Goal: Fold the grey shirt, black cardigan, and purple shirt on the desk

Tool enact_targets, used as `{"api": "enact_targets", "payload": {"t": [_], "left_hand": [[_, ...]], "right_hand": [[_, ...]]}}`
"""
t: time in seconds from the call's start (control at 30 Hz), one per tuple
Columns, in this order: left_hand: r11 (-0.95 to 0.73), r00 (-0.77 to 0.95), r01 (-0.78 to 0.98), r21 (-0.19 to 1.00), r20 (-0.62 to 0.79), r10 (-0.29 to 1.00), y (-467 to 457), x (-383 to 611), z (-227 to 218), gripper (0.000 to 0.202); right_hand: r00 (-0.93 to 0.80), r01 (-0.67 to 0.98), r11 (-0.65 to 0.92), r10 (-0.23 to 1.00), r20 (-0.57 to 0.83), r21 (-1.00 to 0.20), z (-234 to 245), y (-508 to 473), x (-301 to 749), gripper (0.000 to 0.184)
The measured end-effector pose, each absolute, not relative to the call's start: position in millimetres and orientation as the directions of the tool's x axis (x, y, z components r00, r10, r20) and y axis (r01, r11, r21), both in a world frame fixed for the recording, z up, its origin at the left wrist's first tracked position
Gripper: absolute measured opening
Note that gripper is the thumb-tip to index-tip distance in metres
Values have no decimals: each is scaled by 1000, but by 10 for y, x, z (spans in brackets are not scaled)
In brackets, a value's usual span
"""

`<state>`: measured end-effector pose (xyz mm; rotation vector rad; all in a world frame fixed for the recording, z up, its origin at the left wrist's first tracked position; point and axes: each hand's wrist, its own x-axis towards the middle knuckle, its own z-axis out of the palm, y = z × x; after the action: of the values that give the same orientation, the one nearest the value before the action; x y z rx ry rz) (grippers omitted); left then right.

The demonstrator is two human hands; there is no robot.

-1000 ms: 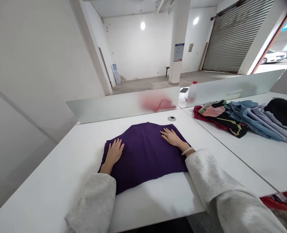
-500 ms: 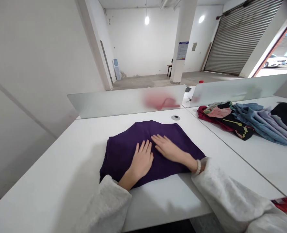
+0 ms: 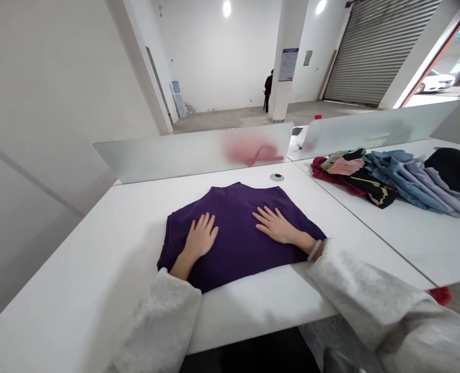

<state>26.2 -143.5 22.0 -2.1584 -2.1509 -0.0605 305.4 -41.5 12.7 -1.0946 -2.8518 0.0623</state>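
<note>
A dark purple garment (image 3: 233,238), which looks like a folded top, lies spread flat on the white table (image 3: 109,248). My left hand (image 3: 201,237) rests palm down on its left part, fingers spread. On the right part lies my right hand (image 3: 275,225), also flat with fingers apart and a pale beaded bracelet at the wrist. Neither hand grips the cloth. The garment's lower edge runs near the table's front edge, and its left side shows stacked layers.
A heap of clothes (image 3: 404,178) in red, black, blue and lilac lies on the adjoining table at right. Frosted dividers (image 3: 199,153) stand along the back edge. A round cable grommet (image 3: 277,177) sits behind the garment. Far back, a person (image 3: 268,90) stands by the pillar.
My hands have moved apart over the purple garment, the left hand to the left and the right hand slightly to the right. The view has tilted down a little.
</note>
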Motion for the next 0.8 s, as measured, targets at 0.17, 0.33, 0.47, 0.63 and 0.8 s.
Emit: {"api": "enact_targets", "payload": {"t": [0.17,0.33,0.47,0.63,0.8], "left_hand": [[210,-203,977,-45,119,972,-1392,-297,162,60],[257,-248,965,-46,151,957,-1366,-404,111,61],[265,-259,964,-32,137,956,-1345,-386,108,61],[253,-242,966,-49,162,957,-1364,-379,125,59],[231,-214,969,-84,170,962,-1393,-373,137,58]], "right_hand": [[-540,838,542,841,38,-65,76,-21,3559,55],[-474,877,478,877,71,-48,162,24,3682,52],[-499,866,500,862,93,14,479,-91,3344,38],[-830,555,824,541,133,114,864,-470,2312,45],[-911,408,912,404,87,36,545,-674,1615,53]]}}
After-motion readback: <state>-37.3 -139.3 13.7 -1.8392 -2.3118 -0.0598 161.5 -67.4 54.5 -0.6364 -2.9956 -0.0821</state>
